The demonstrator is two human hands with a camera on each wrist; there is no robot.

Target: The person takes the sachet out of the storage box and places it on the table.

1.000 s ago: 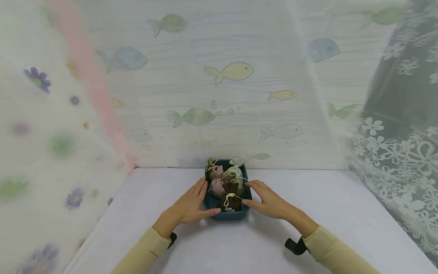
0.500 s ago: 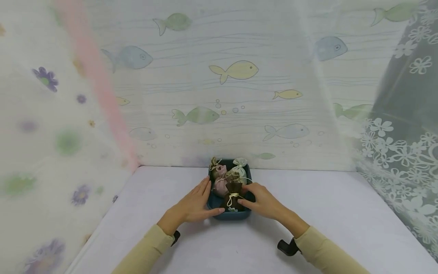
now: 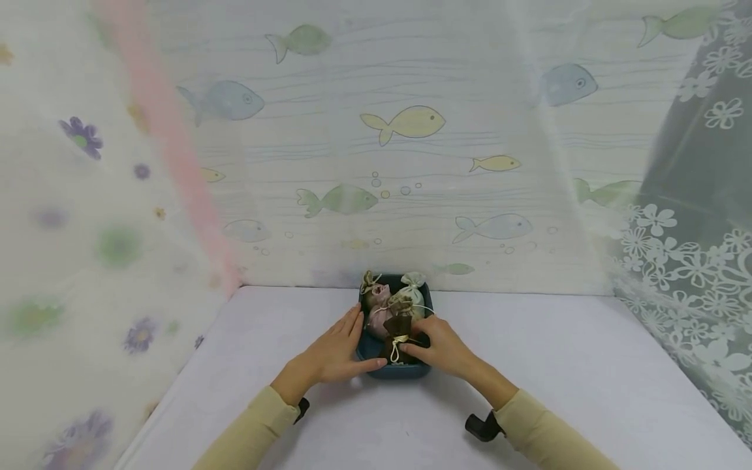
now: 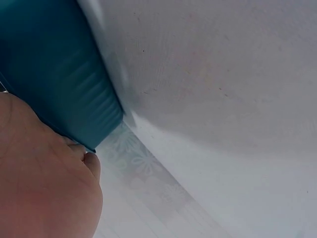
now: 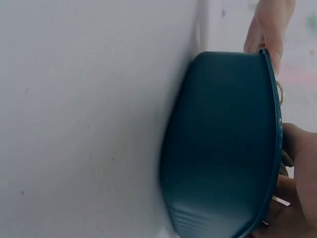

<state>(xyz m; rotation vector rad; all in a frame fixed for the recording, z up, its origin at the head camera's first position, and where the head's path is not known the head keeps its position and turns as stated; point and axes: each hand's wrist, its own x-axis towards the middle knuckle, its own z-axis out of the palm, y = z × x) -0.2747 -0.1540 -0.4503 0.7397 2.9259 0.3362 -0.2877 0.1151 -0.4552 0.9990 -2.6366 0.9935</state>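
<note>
A dark blue plastic bin (image 3: 395, 372) stands on the white table, with several small drawstring pouches inside. My left hand (image 3: 330, 347) rests against it, fingers straight along the left side and thumb on the front rim. My right hand (image 3: 444, 346) reaches over the right rim and pinches a brown pouch (image 3: 397, 324) with a cream cord, at the front of the bin. Behind that lie a pink pouch (image 3: 378, 321), a white pouch (image 3: 414, 295) and an olive pouch (image 3: 369, 284). In the right wrist view, the bin wall (image 5: 223, 144) hides most of the pouches.
A sheer curtain (image 3: 411, 196) printed with fish hangs directly behind the table (image 3: 529, 365). Flowered fabric (image 3: 76, 261) hangs on the left and white lace (image 3: 693, 281) on the right. A black wrist mount (image 3: 484, 427) sits under the right sleeve.
My right hand has moved left from the bin's right rim onto the brown pouch and taken hold of it. The pouch has tipped slightly. My left hand keeps its place on the bin.
</note>
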